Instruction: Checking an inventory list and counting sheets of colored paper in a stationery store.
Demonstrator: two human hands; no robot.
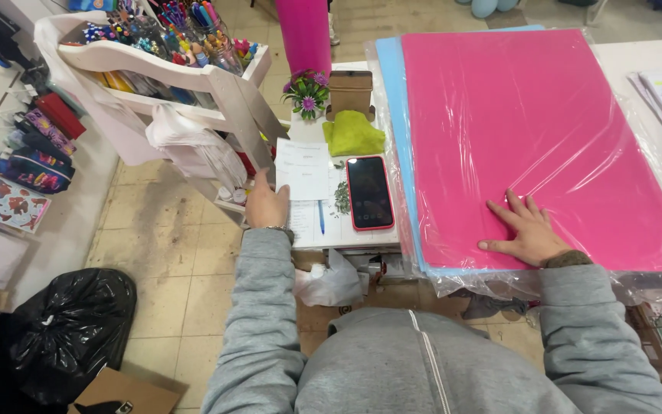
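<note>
A stack of large pink and blue paper sheets in clear plastic wrap (530, 123) lies on the white table (630, 57). Left of it lies a red-cased smartphone (369, 193). Behind the phone sits a folded yellow-green cloth (352, 133). Left of the phone lies a white paper sheet (303, 169). A white display rack of pens (170, 69) stands left of the table.

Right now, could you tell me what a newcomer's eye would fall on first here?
The big pink sheet under clear plastic fills the table's right side, with the right hand pressed flat on its near edge. To its left lies a red-cased phone, and the left hand touches a white paper at the table edge. A white rack of coloured pens stands farther left.
</note>
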